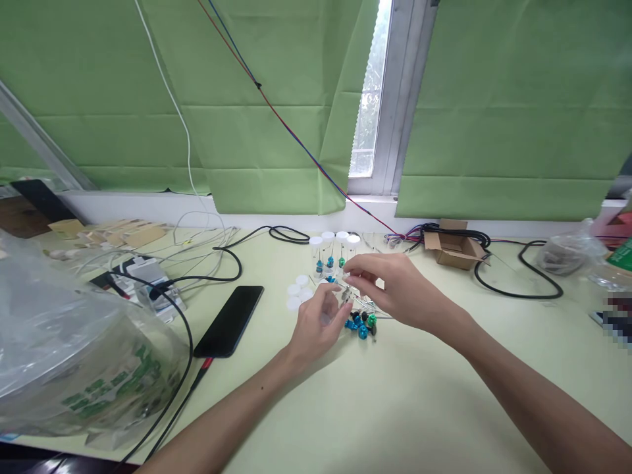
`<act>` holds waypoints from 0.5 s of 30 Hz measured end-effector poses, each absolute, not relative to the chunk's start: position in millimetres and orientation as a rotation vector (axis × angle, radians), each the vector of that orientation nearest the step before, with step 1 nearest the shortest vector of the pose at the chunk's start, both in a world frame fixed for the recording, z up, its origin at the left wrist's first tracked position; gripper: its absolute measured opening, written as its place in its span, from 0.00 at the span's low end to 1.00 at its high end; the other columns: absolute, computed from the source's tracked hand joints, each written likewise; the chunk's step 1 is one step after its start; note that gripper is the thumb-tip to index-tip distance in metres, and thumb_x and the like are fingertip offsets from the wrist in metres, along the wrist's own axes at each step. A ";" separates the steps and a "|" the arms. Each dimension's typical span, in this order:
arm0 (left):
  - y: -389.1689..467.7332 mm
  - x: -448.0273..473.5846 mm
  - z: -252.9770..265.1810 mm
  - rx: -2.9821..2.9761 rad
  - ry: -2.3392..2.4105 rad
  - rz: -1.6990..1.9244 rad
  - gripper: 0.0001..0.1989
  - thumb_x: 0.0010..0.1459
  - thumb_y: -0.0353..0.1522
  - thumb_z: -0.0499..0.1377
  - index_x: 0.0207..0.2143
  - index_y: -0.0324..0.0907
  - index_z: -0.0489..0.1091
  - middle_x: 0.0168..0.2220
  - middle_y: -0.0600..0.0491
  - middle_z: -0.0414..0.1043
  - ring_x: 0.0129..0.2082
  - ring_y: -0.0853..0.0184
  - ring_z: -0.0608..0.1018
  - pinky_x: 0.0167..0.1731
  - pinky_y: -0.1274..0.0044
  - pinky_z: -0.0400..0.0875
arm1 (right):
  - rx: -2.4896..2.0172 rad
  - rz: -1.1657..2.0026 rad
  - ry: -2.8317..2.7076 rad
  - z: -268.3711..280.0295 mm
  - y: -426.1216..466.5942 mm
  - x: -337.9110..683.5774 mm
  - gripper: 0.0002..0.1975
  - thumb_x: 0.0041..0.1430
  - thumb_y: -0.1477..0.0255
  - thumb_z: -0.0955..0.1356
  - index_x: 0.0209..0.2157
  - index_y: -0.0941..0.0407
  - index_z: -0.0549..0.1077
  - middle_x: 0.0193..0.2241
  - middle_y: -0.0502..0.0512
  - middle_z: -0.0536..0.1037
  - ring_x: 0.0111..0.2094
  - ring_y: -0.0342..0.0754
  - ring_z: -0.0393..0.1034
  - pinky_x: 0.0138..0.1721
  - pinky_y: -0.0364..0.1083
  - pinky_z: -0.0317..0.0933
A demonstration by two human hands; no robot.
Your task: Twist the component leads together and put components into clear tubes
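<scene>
My left hand [316, 326] is curled around what looks like a small clear vial [346, 295], mostly hidden by the fingers. Just above it, my right hand [380, 283] has thumb and fingertips close together in a pinch; whatever they hold is too small to make out. Behind the hands stand several clear vials [329, 253] with white caps, with blue or green pieces on thin metal stems inside. Loose white caps [294, 289] lie left of my left hand. A pile of blue, green and black pieces [363, 326] with metal stems sits below my fingers.
A black phone [230, 322] lies to the left, by a large clear plastic bag [99, 355]. Cables and wooden pieces [123, 234] are at the back left. An open cardboard box [455, 249] and a black cable [518, 294] are at the right.
</scene>
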State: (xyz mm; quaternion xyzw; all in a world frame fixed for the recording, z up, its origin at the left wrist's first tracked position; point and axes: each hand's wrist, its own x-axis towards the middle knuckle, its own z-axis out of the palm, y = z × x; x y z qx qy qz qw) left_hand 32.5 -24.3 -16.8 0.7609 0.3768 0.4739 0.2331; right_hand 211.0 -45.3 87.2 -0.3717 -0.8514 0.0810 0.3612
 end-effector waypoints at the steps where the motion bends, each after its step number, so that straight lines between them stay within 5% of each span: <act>1: -24.2 32.5 -17.2 2.086 1.035 1.301 0.09 0.63 0.37 0.56 0.43 0.46 0.61 0.21 0.63 0.59 0.21 0.72 0.64 0.25 0.79 0.60 | -0.954 0.208 -2.191 86.9 -45.1 210.9 0.07 0.65 0.76 0.63 0.36 0.56 0.73 0.29 0.51 0.77 0.28 0.43 0.67 0.31 0.43 0.59; 15: -26.9 32.2 -15.4 2.061 1.010 1.265 0.11 0.64 0.37 0.55 0.47 0.45 0.61 0.21 0.63 0.57 0.21 0.72 0.63 0.24 0.80 0.57 | -0.971 0.189 -2.177 85.7 -43.3 211.5 0.07 0.65 0.76 0.64 0.36 0.57 0.73 0.30 0.50 0.77 0.29 0.42 0.68 0.31 0.42 0.60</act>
